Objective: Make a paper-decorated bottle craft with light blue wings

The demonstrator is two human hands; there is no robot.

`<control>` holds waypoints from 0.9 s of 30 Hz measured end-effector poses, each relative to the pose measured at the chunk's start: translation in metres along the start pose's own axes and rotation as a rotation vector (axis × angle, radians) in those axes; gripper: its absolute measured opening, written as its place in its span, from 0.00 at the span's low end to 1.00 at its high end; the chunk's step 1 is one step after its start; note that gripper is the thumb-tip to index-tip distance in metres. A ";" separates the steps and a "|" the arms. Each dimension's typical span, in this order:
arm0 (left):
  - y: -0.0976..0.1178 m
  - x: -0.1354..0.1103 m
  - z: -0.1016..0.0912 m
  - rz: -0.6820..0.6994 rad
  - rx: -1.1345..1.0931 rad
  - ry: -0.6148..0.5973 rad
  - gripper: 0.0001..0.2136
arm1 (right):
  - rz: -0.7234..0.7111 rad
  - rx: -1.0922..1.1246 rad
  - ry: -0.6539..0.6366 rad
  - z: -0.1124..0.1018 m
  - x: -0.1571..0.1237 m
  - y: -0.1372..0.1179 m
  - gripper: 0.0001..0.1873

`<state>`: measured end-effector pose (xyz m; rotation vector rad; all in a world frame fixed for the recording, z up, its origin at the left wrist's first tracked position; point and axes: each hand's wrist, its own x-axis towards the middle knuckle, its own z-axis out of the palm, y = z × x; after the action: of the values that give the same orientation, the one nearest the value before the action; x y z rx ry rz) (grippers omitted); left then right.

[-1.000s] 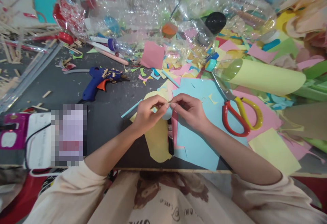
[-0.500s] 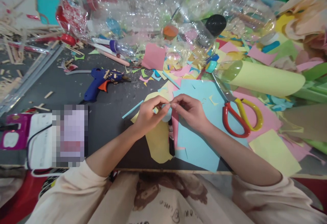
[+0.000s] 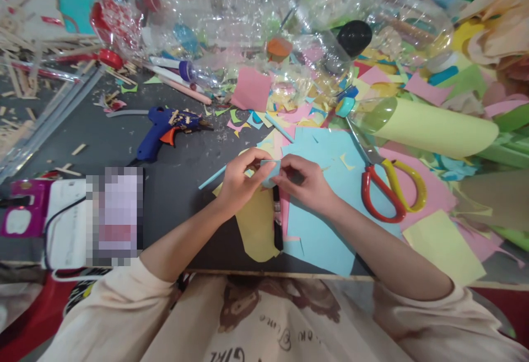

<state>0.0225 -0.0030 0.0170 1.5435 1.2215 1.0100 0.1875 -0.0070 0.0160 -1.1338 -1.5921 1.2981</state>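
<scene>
Two hands worked at the middle of the dark table (image 3: 173,185), just above the near edge. The left hand (image 3: 242,183) and the right hand (image 3: 308,183) met fingertip to fingertip, and both pinched one small light-blue paper piece (image 3: 271,172) between thumb and forefingers. The piece was held just above the table, over the seam where two larger sheets overlapped. One yellow sheet (image 3: 258,230) lay under the left wrist and one light-blue sheet (image 3: 322,230) under the right forearm. One black marker (image 3: 276,224) lay between these two sheets, pointing toward the person. One pair of scissors (image 3: 388,185), with one red and one yellow handle loop, lay on the light-blue sheet to the right of the right hand, near it but apart. One blue glue gun (image 3: 165,130) lay on bare table well to the left of the hands, nozzle pointing right. One thin light-blue strip (image 3: 212,177) lay just left of the left hand. One pale yellow-green roll (image 3: 433,130) lay beyond the scissors. One pink square (image 3: 251,89) lay among clear plastic bottles at the far side; the number of bottles could not be counted. One black cap (image 3: 354,37) and one orange cap (image 3: 279,48) showed in that pile.
</scene>
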 end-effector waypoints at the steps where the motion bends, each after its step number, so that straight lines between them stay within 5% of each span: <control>1: 0.000 0.000 0.000 -0.010 -0.009 0.003 0.08 | -0.008 -0.020 -0.014 0.000 0.000 0.000 0.13; 11: -0.009 -0.002 -0.002 0.004 -0.149 -0.014 0.12 | 0.091 0.001 0.056 -0.003 0.000 0.001 0.17; 27: -0.003 -0.001 -0.006 0.005 -0.124 -0.029 0.08 | -0.003 -0.005 -0.029 -0.005 -0.002 -0.002 0.24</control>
<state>0.0155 -0.0027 0.0161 1.4606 1.1143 1.0435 0.1926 -0.0076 0.0188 -1.1198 -1.6183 1.3144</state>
